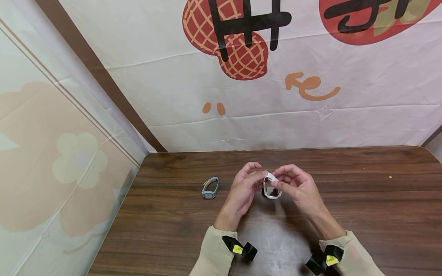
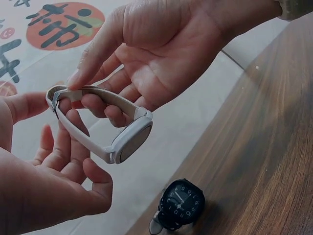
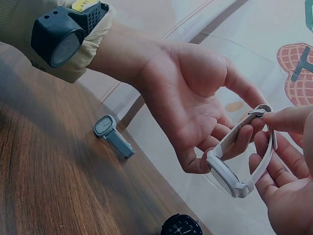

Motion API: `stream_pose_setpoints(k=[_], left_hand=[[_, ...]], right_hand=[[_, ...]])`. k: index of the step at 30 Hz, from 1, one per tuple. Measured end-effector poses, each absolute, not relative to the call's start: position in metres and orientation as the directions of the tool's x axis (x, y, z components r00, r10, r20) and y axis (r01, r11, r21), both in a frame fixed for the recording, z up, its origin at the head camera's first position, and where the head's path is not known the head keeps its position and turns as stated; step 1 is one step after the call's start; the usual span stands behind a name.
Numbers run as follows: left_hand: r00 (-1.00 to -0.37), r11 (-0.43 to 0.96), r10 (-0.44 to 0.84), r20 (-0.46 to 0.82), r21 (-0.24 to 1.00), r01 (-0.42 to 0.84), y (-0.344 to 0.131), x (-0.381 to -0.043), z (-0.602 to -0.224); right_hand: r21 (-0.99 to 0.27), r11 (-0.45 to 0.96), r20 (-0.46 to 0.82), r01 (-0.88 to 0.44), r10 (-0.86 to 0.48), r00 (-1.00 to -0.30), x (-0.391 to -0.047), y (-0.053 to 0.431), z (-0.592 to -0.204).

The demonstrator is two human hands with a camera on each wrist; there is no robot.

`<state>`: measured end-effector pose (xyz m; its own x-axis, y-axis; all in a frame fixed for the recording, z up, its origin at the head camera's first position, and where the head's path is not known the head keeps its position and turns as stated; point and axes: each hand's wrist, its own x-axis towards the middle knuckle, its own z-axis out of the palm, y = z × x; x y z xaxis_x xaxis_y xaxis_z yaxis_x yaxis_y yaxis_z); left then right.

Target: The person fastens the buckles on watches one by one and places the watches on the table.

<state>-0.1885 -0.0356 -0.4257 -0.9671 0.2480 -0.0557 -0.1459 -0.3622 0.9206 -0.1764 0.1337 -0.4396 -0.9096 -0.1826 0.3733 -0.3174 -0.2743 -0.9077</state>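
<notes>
Both hands hold a white wristwatch [image 1: 273, 197] above the table, its strap bent round into a loop with the case hanging lowest. My left hand [image 1: 241, 189] pinches the loop at the metal buckle [image 2: 55, 98], thumb and fingers on either side of the strap. From the other side my right hand [image 1: 300, 188] grips the strap, its thumb pressing near the buckle and its fingers inside and under the band [image 2: 115, 98]. A black round-faced watch [image 2: 182, 203] lies on the table below, mostly hidden behind the white one in the head view.
A light blue watch [image 1: 208, 194] with its strap looped lies on the wooden table [image 1: 165, 230], left of my left hand. A printed cloth [image 1: 165, 88] hangs behind the table's far edge. Black wrist cameras [image 1: 249, 252] sit on both sleeves.
</notes>
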Motion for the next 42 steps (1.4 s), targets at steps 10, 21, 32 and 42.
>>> stream_pose_setpoints(k=[10,21,32,42], left_hand=[[-0.971,-0.384,0.233,-0.059,0.911,-0.148,-0.0347,-0.1877,-0.4247],[-0.981,-0.367,0.186,-0.051,0.923,-0.117,-0.0303,-0.1871,-0.4258],[-0.986,-0.386,0.165,-0.020,0.919,-0.083,-0.0304,-0.1867,-0.4272],[-0.994,-0.283,0.101,-0.027,0.957,-0.055,-0.0285,-0.1848,-0.4252]], right_hand=[[-0.909,-0.267,0.370,-0.319,-0.169,-0.914,-0.1764,0.1338,-0.4399],[-0.913,-0.246,0.375,-0.327,-0.184,-0.909,-0.1747,0.1319,-0.4376],[-0.906,-0.217,0.404,-0.363,-0.188,-0.895,-0.1748,0.1320,-0.4376],[-0.892,-0.204,0.441,-0.403,-0.198,-0.875,-0.1757,0.1341,-0.4381]])
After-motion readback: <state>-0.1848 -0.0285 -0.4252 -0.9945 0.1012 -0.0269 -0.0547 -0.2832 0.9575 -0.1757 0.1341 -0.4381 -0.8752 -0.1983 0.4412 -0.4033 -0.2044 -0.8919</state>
